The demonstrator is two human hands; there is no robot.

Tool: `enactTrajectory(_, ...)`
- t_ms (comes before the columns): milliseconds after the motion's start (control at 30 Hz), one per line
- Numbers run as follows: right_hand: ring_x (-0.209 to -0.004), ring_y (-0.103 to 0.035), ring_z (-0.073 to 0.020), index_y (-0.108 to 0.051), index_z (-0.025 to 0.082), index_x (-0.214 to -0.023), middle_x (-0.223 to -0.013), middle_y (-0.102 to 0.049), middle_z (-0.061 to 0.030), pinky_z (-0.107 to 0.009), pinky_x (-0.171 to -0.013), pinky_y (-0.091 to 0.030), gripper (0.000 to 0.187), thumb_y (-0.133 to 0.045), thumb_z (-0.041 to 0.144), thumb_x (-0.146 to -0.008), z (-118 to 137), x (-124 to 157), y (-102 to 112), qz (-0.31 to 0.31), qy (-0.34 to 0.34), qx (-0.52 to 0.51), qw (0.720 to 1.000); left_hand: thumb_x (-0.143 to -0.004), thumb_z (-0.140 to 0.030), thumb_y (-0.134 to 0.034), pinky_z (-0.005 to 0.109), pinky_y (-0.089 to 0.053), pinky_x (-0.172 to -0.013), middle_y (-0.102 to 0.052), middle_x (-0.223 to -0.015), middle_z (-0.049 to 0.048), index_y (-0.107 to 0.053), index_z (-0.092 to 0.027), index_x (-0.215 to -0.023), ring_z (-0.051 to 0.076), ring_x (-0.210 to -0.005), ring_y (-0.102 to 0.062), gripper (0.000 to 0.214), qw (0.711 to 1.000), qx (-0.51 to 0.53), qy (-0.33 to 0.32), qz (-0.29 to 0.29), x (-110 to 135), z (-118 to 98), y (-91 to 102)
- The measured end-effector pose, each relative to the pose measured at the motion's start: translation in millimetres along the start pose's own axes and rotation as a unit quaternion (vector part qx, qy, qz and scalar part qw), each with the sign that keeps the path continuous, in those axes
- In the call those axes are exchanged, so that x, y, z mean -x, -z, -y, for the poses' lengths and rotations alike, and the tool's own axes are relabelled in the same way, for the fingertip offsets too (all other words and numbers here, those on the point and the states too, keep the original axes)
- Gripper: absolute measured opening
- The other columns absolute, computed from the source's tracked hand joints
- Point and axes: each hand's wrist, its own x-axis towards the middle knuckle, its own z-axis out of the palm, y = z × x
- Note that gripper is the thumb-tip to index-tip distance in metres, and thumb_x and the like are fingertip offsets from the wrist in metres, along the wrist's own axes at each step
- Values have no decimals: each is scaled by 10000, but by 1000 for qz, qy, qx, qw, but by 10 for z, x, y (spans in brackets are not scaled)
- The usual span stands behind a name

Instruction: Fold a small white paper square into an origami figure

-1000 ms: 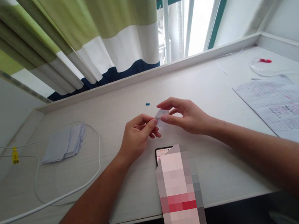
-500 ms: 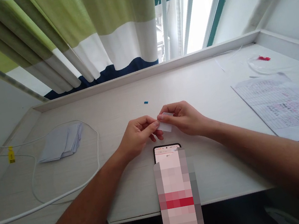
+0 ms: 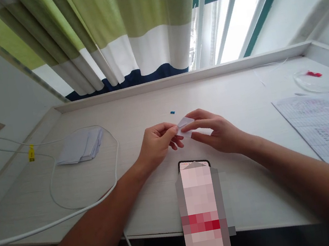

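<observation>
Both of my hands meet over the middle of a white table point(image 3: 136, 106). Between them is a small white folded slip of paper point(image 3: 185, 125). My left hand point(image 3: 158, 143) pinches the slip's left edge with thumb and forefinger. My right hand point(image 3: 217, 130) grips its right side, thumb on top and fingers curled under. The slip is held a little above the tabletop. A phone point(image 3: 201, 201) lies flat just in front of my hands, its screen blurred out.
A stack of white folded papers point(image 3: 81, 146) lies at the left, ringed by a white cable point(image 3: 71, 207) with a yellow tag point(image 3: 31, 153). A tiny blue piece point(image 3: 172, 112) sits behind my hands. Printed sheets point(image 3: 327, 128) lie at the right; a red clip point(image 3: 313, 74) far right. Curtains and window bars stand behind.
My head has shifted, so the scene sits more to the right. My right hand's fingers have opened out a little around the slip, which is now tilted up at its right end.
</observation>
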Motion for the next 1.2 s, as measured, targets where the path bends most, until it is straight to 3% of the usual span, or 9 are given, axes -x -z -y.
enactTrajectory(133, -1118, -692, -259, -817, 310, -1073, -1254, -682, -91, -458, -917, -603, 184, -656, 298, -984, -7, -6, 1, -6, 0, 5, 1000, -874, -329, -738, 255, -552, -558, -783, -764, 52, -751, -148, -1016, 170, -624, -750, 230, 999, 4, 33, 24, 5, -2, -13)
enactTrajectory(400, -1123, -707, -276, -825, 334, -1120, -1391, -666, -93, -512, -934, -612, 203, -732, 358, -940, -1, 3, 23, 14, -22, -15, 1000, -898, -406, -745, 247, -577, -557, -779, -762, 52, -623, -166, -886, 207, -695, -792, 270, 998, 12, 39, 38, 1, 17, 1)
enactTrajectory(600, -1064, -714, -249, -827, 269, -991, -1200, -737, -93, -497, -978, -585, 171, -703, 385, -964, 64, -35, -60, -53, -82, -71, 993, -878, -479, -770, 255, -592, -537, -805, -839, 78, -592, -166, -950, 222, -670, -799, 368, 999, 27, 14, 25, 8, 35, -72)
enactTrajectory(767, -899, -755, -218, -752, 224, -944, -928, -791, -50, -445, -883, -616, 204, -685, 413, -976, 173, -63, -167, -93, -141, -167, 972, -850, -518, -788, 268, -603, -529, -819, -875, 85, -560, -178, -949, 227, -653, -797, 421, 999, 38, 3, -15, 28, 55, -159)
enactTrajectory(1200, -764, -778, -205, -709, 194, -889, -827, -793, -44, -401, -783, -647, 220, -764, 404, -918, 195, -51, -233, -191, -161, -213, 945, -868, -493, -783, 251, -614, -519, -829, -1022, 118, -549, -175, -957, 225, -677, -807, 405, 999, 45, 1, 29, 85, 35, -219)
